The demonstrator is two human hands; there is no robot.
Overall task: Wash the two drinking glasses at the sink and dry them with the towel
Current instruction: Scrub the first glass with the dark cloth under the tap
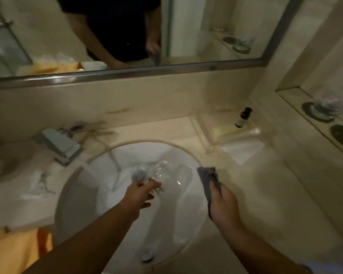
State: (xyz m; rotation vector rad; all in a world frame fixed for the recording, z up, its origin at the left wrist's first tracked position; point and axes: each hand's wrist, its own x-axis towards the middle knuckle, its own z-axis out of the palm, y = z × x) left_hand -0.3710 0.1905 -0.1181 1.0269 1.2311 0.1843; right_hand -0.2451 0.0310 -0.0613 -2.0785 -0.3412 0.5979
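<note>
Gripping the clear, slick-looking, breakable drinking glass, fingers of the left hand belong round its wall; the right hand pinches a grey-blue cloth.

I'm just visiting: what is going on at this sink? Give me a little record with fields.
place: white sink basin in a bathroom counter, below a mirror
left hand: holds a clear drinking glass over the basin
right hand: pinches a grey towel right of the glass, apart from it
faucet: at the basin's left
also: small dark-capped bottle on the counter; orange cloth lower left
</note>
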